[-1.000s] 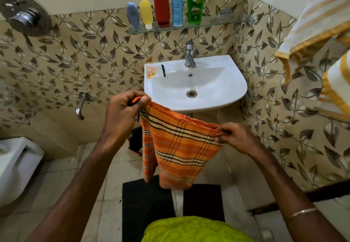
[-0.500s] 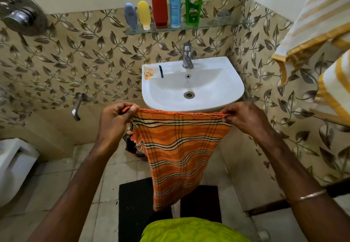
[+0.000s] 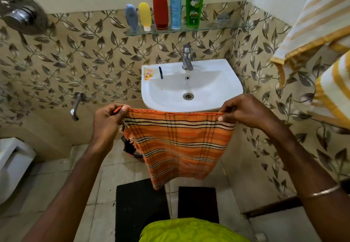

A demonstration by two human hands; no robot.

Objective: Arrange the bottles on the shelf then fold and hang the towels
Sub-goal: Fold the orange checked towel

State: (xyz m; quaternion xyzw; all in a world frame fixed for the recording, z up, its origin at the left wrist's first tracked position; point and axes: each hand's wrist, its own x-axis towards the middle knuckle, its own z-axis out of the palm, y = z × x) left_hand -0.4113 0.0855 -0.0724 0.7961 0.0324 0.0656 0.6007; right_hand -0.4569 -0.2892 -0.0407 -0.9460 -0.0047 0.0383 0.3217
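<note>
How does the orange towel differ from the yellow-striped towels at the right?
The orange towel is held taut at its top corners by the left hand and right hand; the striped towels hang by the right wall, untouched. The orange towel is plaid with dark lines, the striped towels white with yellow bands. Both hang down freely.

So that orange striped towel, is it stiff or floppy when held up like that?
Probably floppy: the orange towel hangs limp below the left hand and right hand, which pinch its top corners. It looks thin and light, since fingertips alone carry it. Its frayed left edge suggests soft, worn cloth.
</note>
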